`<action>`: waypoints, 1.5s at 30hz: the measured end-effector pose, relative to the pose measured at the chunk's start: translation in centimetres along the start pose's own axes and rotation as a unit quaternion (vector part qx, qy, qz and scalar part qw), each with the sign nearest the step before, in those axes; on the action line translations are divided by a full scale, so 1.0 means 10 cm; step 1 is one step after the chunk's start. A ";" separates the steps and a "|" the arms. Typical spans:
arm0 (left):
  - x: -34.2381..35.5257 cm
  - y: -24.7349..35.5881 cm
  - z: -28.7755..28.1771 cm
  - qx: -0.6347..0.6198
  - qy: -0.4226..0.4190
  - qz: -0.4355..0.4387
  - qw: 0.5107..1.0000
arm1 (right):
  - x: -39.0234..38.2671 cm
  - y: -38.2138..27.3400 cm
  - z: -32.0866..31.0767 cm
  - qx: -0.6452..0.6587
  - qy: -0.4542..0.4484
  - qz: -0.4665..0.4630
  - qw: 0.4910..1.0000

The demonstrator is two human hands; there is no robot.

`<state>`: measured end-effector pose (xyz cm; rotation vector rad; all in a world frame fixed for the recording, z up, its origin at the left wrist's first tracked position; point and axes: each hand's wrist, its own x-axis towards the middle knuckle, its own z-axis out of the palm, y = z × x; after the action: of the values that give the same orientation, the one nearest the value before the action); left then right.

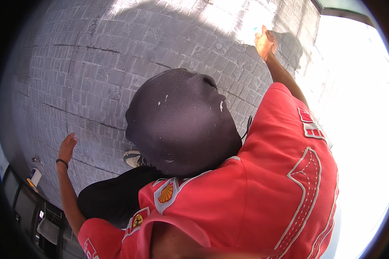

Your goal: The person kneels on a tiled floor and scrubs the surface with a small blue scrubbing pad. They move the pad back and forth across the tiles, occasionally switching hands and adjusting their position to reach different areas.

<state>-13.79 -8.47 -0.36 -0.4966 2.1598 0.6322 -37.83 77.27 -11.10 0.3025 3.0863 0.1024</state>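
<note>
My left hand (67, 144) is open and flat on the grey brick wall (116, 64), fingers pointing up. My right hand (266, 42) reaches high on the wall, pinching one small blue thing (256, 30). I cannot tell which way it points.

I see a rough, matt grey stone-block pavement (95, 73), a matt dark cloth cap (181, 121) flecked white, and a soft red fabric shirt (263, 190) with stitched patches, possibly cotton.
</note>
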 end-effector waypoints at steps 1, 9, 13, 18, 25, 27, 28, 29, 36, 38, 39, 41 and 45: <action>-0.03 -0.05 0.01 -0.026 0.014 0.003 1.000 | -0.34 -0.12 -0.06 0.035 0.025 -0.009 0.999; 0.02 -0.66 -0.01 0.029 -0.059 -0.099 0.993 | -2.20 -0.52 -0.29 0.135 -0.048 -0.427 0.893; 0.08 -0.56 -0.07 -0.059 0.015 -0.080 0.995 | -1.05 -0.44 -0.22 0.091 0.051 -0.210 0.972; -0.19 -0.33 0.02 -0.076 0.044 -0.074 0.993 | -1.15 -0.75 -0.40 0.140 -0.076 -0.082 0.984; -0.25 -0.46 0.04 -0.063 -0.042 -0.139 0.987 | -1.58 -0.84 -0.48 0.106 -0.075 -0.098 0.987; -0.14 -0.44 0.01 -0.055 -0.004 -0.088 0.995 | -1.44 -0.80 -0.51 0.147 -0.183 -0.073 0.969; -0.10 -0.41 -0.01 -0.062 0.018 -0.084 0.994 | -1.39 -0.80 -0.54 0.117 -0.250 -0.116 0.954; -0.06 -0.37 -0.01 -0.057 0.019 -0.061 0.996 | -1.35 -0.81 -0.57 0.101 -0.316 -0.173 0.928; -0.04 -0.19 -0.02 -0.032 -0.008 -0.049 0.998 | -1.39 -0.89 -0.61 0.171 -0.234 0.036 0.956; -0.05 -0.27 -0.01 -0.030 0.003 -0.040 0.999 | -1.41 -0.83 -0.47 0.160 -0.275 0.014 0.948; -0.06 -0.33 -0.01 -0.033 0.008 -0.046 0.998 | -1.41 -0.78 -0.38 0.195 -0.241 0.033 0.950; -0.06 -0.47 0.00 -0.040 0.011 -0.049 0.998 | -1.44 -0.69 -0.21 0.274 -0.240 0.052 0.930; -0.03 -0.66 0.03 -0.069 0.007 -0.036 0.997 | -1.60 -0.67 -0.01 0.324 -0.170 0.061 0.929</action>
<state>-9.90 -13.55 -2.07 -0.6522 2.1098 0.7438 -23.43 67.59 -10.99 0.4674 2.6530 -0.8791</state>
